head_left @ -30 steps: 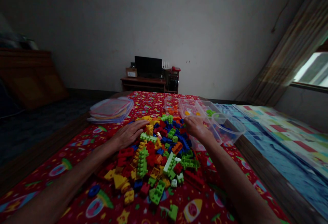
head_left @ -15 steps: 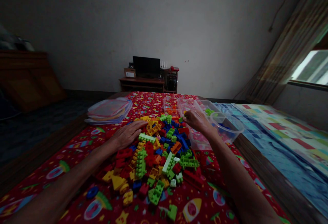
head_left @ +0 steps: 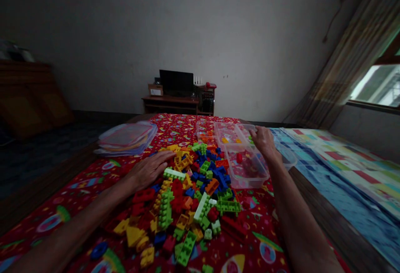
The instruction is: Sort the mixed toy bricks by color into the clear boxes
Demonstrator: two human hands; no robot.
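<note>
Seen from my remote post, the person's left hand point(head_left: 148, 171) lies open, palm down and fingers spread, at the left edge of a heaped pile of plastic building bricks point(head_left: 190, 198). It touches the bricks but grips none. The right hand point(head_left: 265, 141) sits just right of the pile, its fingers point(head_left: 253, 130) curled at the far rim of a clear plastic box point(head_left: 246, 169); from here I cannot tell whether they clench it. Red bricks lie inside that box. Just beyond the pile stands a second clear box point(head_left: 206, 133) holding orange bricks, and left of the pile lies a stack of clear bags point(head_left: 126, 139). The pile rests on a red rocket-print bedspread point(head_left: 93, 181). Far beyond the pile, a dark monitor point(head_left: 176, 83) stands on a wooden desk point(head_left: 168, 103).
</note>
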